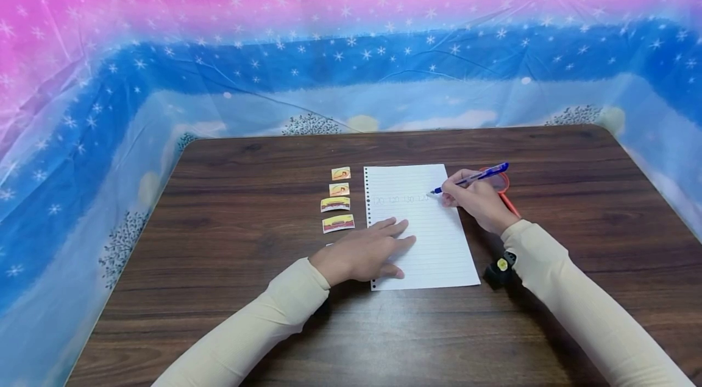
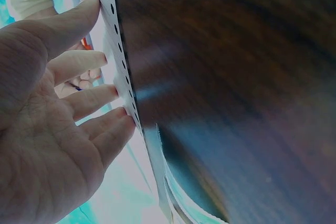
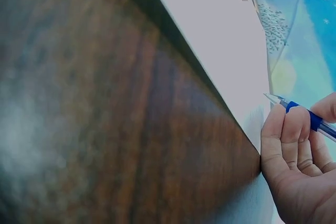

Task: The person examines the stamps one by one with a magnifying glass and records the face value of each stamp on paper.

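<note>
A white lined sheet of paper (image 1: 433,253), with punched holes down its left side, lies on the table. Faint handwritten figures run in a row across its upper part. My right hand (image 1: 478,203) pinches a blue pen (image 1: 485,173) at the sheet's right edge. The pen's tip points at the end of that row; in the right wrist view the pen (image 3: 294,109) shows its tip close to the paper, contact unclear. My left hand (image 1: 364,253) rests on the sheet's lower left with fingers spread; the left wrist view shows its palm (image 2: 47,135) and fingers beside the punched edge.
Several small yellow and red picture cards (image 1: 336,204) form a column left of the sheet. Behind my right hand lies a red-rimmed round tool with a red handle (image 1: 510,205), partly hidden. The brown wooden table (image 1: 241,204) meets a pink and blue snowflake cloth (image 1: 329,58).
</note>
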Action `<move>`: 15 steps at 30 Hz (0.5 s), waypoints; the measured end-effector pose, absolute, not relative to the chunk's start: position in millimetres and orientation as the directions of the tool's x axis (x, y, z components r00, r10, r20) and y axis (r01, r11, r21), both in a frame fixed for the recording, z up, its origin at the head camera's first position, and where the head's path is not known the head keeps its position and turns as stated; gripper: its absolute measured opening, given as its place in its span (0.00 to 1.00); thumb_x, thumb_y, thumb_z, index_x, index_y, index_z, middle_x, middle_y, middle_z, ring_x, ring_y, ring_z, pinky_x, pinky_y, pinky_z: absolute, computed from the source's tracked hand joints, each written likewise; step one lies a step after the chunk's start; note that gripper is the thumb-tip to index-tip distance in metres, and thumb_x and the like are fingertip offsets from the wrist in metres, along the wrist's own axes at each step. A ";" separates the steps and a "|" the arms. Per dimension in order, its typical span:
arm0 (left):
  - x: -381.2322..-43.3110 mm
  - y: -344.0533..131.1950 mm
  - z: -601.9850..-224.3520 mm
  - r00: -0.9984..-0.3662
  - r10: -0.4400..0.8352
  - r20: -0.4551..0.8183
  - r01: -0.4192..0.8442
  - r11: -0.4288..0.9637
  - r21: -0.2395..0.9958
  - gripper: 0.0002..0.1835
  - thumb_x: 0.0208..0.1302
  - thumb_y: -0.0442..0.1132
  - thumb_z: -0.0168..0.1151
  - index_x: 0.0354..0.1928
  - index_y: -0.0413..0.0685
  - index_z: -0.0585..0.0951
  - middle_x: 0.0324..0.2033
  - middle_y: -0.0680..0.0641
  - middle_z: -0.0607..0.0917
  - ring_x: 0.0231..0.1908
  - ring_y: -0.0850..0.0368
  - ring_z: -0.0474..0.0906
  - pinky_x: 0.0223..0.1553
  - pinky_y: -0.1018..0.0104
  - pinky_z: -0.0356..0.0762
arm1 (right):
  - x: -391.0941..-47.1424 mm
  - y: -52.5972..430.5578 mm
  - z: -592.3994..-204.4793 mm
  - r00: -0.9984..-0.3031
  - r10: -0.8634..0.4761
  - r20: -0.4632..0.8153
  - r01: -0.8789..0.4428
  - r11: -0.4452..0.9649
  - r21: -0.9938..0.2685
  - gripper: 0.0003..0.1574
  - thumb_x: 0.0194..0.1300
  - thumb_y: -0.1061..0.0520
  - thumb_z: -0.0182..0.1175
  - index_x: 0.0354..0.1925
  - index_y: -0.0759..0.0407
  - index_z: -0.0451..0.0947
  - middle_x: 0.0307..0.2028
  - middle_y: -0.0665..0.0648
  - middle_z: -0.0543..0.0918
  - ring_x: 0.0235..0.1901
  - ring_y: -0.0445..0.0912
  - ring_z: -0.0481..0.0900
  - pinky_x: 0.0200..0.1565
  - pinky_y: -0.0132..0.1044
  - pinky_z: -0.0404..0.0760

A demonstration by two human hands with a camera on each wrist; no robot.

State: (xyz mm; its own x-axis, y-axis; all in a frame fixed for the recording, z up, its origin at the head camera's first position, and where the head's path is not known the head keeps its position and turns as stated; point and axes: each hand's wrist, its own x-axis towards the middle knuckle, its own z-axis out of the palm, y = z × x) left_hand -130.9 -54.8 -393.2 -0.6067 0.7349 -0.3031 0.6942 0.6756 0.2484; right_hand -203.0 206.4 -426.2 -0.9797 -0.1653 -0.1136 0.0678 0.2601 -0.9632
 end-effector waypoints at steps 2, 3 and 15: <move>-131.2 -54.6 -393.5 -0.606 0.736 -0.303 0.695 0.675 0.247 0.37 0.72 0.56 0.60 0.77 0.53 0.64 0.78 0.43 0.56 0.78 0.46 0.48 0.75 0.59 0.52 | -203.4 206.8 -426.5 -0.979 -0.172 -0.111 0.060 0.280 -0.958 0.14 0.73 0.58 0.57 0.46 0.70 0.73 0.42 0.68 0.82 0.36 0.43 0.85 0.45 0.32 0.84; -131.3 -54.5 -393.7 -0.606 0.736 -0.303 0.695 0.675 0.248 0.37 0.72 0.56 0.60 0.77 0.53 0.64 0.78 0.43 0.56 0.78 0.46 0.48 0.75 0.59 0.52 | -203.7 206.9 -426.5 -0.978 -0.176 -0.110 0.056 0.286 -0.957 0.14 0.73 0.58 0.57 0.46 0.70 0.73 0.43 0.69 0.82 0.36 0.43 0.85 0.45 0.32 0.84; -133.2 -55.6 -396.7 -0.607 0.737 -0.298 0.691 0.674 0.261 0.37 0.72 0.56 0.60 0.78 0.54 0.64 0.78 0.43 0.55 0.78 0.46 0.47 0.75 0.58 0.52 | -206.5 207.8 -426.5 -0.976 -0.188 -0.113 0.062 0.259 -0.964 0.12 0.73 0.60 0.57 0.44 0.71 0.73 0.41 0.67 0.82 0.34 0.44 0.84 0.44 0.33 0.85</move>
State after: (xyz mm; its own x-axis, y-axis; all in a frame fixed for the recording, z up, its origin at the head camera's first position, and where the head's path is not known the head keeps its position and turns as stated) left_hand -133.2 -55.6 -396.7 -0.6068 0.7371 -0.2977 0.6907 0.6742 0.2614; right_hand -206.5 207.8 -426.5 -0.9758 -0.1875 -0.1129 0.0617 0.2593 -0.9638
